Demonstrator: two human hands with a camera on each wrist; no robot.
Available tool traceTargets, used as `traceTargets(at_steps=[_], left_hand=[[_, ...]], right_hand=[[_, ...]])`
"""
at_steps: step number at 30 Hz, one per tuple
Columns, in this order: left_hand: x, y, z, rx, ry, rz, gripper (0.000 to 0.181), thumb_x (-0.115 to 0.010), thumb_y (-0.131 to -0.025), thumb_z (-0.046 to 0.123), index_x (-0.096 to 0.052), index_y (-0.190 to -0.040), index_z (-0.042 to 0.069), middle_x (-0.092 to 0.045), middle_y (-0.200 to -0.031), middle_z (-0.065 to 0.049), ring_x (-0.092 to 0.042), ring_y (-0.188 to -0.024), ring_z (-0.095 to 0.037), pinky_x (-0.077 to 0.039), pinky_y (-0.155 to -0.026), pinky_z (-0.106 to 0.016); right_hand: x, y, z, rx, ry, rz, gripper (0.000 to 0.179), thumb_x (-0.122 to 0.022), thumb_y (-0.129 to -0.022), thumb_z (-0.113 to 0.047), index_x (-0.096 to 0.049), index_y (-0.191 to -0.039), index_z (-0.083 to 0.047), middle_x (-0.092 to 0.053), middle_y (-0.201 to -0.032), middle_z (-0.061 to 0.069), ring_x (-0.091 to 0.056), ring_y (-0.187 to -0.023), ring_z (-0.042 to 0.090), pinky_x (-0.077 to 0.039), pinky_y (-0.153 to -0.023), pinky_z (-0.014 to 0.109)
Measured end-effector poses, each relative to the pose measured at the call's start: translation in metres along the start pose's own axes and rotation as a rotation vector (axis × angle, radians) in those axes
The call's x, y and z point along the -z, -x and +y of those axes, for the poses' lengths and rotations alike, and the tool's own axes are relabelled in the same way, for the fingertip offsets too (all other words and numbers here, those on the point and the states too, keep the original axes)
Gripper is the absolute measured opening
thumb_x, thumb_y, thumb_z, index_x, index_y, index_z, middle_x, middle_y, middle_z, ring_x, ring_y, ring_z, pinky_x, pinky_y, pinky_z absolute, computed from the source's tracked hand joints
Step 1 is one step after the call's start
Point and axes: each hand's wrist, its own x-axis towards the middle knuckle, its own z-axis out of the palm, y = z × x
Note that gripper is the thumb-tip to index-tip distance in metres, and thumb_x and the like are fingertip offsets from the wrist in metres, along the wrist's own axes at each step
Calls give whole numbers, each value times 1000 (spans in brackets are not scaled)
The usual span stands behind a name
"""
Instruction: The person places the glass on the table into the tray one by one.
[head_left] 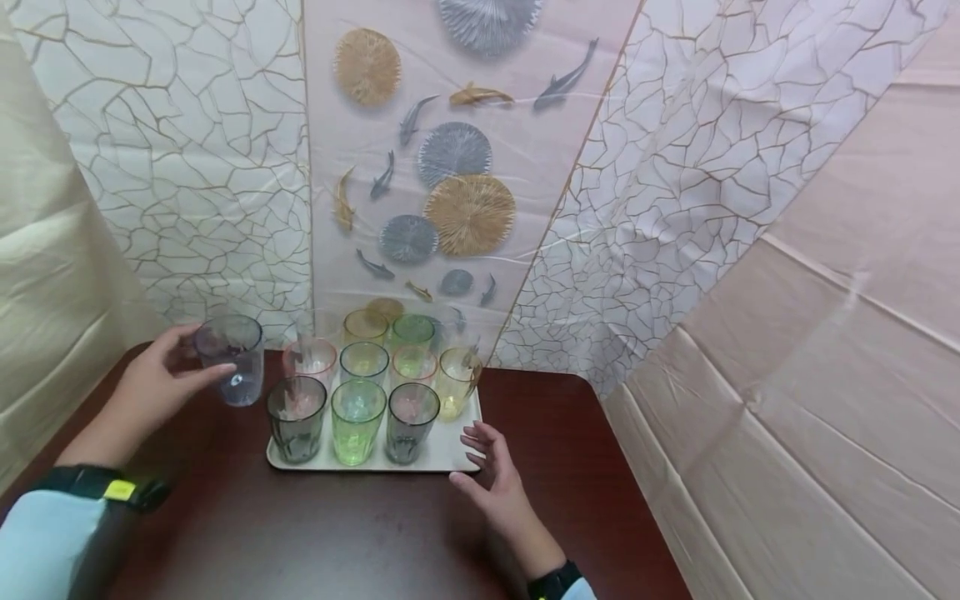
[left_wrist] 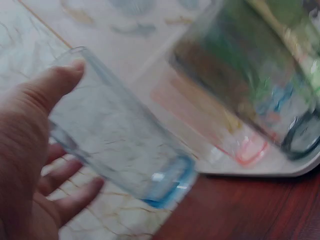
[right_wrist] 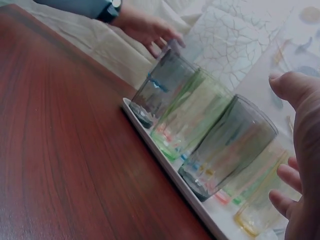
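My left hand (head_left: 153, 375) grips a clear, blue-tinted tumbler (head_left: 246, 385) by its side, thumb across the front. In the left wrist view the tumbler (left_wrist: 122, 135) tilts, and its blue base points away from the palm. It is held up left of a white tray (head_left: 452, 457) crowded with several coloured tumblers. Along the tray's front edge stand a grey tumbler (head_left: 297, 437), a green one (head_left: 356, 433) and another grey one (head_left: 408, 437). Beside the tray's front right corner is my right hand (head_left: 498, 483), fingers spread and holding nothing; a yellow tumbler (right_wrist: 257, 212) stands nearby.
Behind the front row stand red-rimmed, blue-rimmed, amber and green tumblers (head_left: 412, 331), partly hidden. All of it rests on a dark red-brown table (head_left: 360, 533). A patterned cloth (head_left: 187, 167) hangs at the back, with beige cloth (head_left: 787, 433) on the right side.
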Motion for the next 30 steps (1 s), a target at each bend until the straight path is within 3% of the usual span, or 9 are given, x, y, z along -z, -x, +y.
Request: traceTargets(at_steps=[4,7,10,13,15,18,23,27,30], left_hand=[[12,29,24,-107,29,-56,83,-85,-86,38,-46,-151,4,-60,-131,-25,-67,-100,-12,-58,-71,-18],[14,45,41,-180,54,-85,77,-89,-83,30,-51,-146,5,-61,-130,-22,-62,-94,8,-57,-71,-13],[14,55,54,-218,46,-101,76,-90,-81,27,-53,-144,5,-62,-130,-21,-70,-95,-6,-63,-73,-24],[14,63,60,-193,32,-121,78,-89,-82,32,-51,-145,6,-62,-131,-23,-71,-101,-32,-65,-73,-38],[14,70,62,-179,36,-133,79,-88,-83,33,-50,-146,6,-62,-131,-24,-69,-103,-43,-64,-73,-43],[9,80,66,-202,70,-142,76,-89,-83,28,-51,-146,8,-63,-130,-22,-72,-101,-34,-65,-72,-38],[-10,94,80,-327,173,-176,75,-91,-78,17,-54,-143,8,-66,-128,-17,-72,-94,-10,-64,-75,-29],[-37,98,93,-404,310,-254,78,-92,-76,13,-54,-143,6,-66,-128,-19,-73,-97,-13,-64,-76,-34],[-60,99,101,-411,396,-311,78,-92,-76,15,-54,-143,5,-64,-130,-18,-69,-106,-13,-64,-78,-35]], right_hand=[[-4,-6,-10,65,33,-38,80,-77,-91,-1,-31,-155,-1,-48,-149,18,-49,-136,39,-44,-107,63],[-10,-14,-18,124,34,-76,83,-79,-89,0,-29,-156,1,-47,-150,22,-48,-136,41,-44,-107,63],[-18,-22,-26,162,26,-105,86,-80,-87,2,-28,-155,4,-46,-150,23,-48,-136,42,-44,-109,59],[-27,-27,-32,191,23,-130,89,-81,-85,5,-27,-155,8,-45,-150,25,-48,-135,44,-45,-109,57],[-33,-29,-35,205,27,-145,90,-81,-84,5,-26,-155,9,-45,-150,25,-48,-134,45,-46,-109,57],[-39,-28,-39,208,30,-161,90,-82,-84,2,-28,-156,4,-46,-150,22,-49,-134,45,-46,-109,56],[-47,-27,-47,228,4,-203,90,-82,-85,-1,-28,-157,-1,-46,-152,20,-49,-136,38,-45,-110,55],[-57,-30,-74,217,-34,-242,90,-81,-84,3,-29,-157,-1,-46,-151,21,-49,-137,35,-43,-111,59],[-65,-33,-85,207,-53,-261,91,-82,-81,6,-29,-156,2,-46,-150,23,-49,-137,35,-43,-111,59]])
